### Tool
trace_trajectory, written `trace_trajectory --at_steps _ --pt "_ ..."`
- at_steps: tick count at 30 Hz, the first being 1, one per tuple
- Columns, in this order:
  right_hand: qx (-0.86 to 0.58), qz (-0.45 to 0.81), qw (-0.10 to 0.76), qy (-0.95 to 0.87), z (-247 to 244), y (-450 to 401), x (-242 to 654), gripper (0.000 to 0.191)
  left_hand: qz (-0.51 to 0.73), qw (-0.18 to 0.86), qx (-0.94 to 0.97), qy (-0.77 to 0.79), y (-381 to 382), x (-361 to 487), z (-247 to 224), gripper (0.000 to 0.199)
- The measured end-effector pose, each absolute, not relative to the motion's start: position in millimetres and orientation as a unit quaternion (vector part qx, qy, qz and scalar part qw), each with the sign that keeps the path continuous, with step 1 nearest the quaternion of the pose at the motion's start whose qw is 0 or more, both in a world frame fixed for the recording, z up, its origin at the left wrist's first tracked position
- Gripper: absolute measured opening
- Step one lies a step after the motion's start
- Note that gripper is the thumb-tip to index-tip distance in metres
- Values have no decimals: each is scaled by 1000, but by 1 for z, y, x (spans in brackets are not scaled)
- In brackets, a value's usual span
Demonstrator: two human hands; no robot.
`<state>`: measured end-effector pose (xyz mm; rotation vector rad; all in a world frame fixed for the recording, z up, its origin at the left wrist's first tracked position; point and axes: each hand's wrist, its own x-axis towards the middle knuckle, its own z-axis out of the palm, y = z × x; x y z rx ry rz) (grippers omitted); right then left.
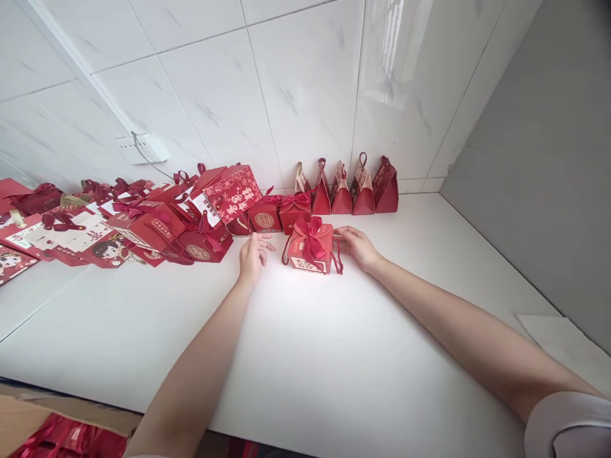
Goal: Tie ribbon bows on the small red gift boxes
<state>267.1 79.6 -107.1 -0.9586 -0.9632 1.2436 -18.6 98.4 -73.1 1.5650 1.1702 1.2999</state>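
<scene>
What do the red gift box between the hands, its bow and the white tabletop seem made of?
Gift box: probably printed card, low sheen, judging by its flat faces and crisp edges. Bow: likely satin ribbon; its soft loops shine slightly. Tabletop: perhaps laminate, smooth with soft glare, though painted board is possible.

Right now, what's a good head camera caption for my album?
A red box with a bow sits between the left hand and right hand on a white table.
</scene>
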Motion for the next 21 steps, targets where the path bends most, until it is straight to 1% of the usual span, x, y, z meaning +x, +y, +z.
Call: trace_trajectory --at_steps 2,3,7,9,11,13,17,18,21 --pt "-416 516 613 -430 -108 79 270 25 517 375 607 473 102 -16 -76 35" --pt "-415 508 612 -442 -107 78 271 24 515 377 606 474 102 -12 -78 32" --pt "-385 525 563 -510 -103 71 271 22 481 435 619 443 98 9 -84 43" --pt "-373 535 546 -526 -102 68 268 30 460 468 625 422 94 15 -83 47" --pt "-374 539 542 -526 -102 66 265 37 440 491 625 418 91 15 -83 46" --pt "-384 545 538 -515 -103 66 263 36 425 503 616 432 91 12 -84 38" --pt "-398 571 534 -479 -102 68 265 19 426 517 570 476 98 1 -85 10" --pt "-397 578 539 -466 -100 69 267 18 427 525 555 484 99 -2 -83 8" --pt "-390 580 581 -416 -94 73 277 22 427 563 511 489 102 -12 -72 22"
